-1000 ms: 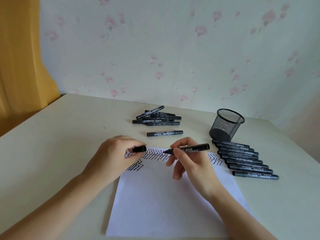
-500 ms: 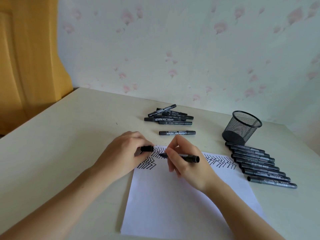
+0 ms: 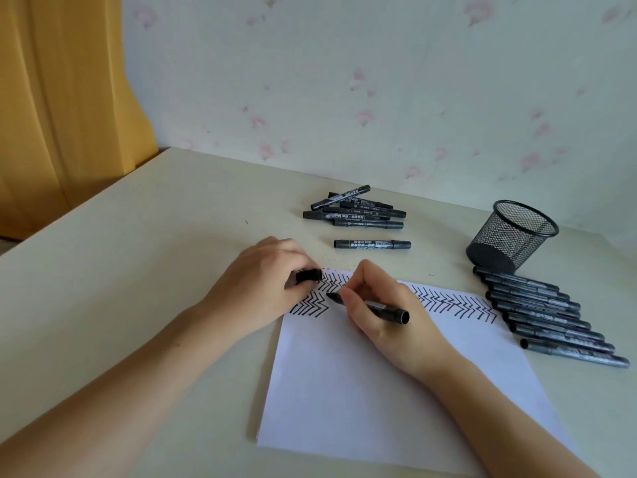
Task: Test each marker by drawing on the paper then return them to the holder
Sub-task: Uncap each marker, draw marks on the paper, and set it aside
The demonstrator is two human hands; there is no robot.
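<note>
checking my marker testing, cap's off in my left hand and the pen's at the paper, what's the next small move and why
Probably draw a short stroke. The right hand holds the uncapped marker with its tip at the paper, at the end of the second zigzag row, and the left hand pinches the cap, so this marker looks not yet tested.

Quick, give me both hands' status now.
Left hand: pinches the marker cap.
Right hand: grips the uncapped marker, tip at the paper.
</note>
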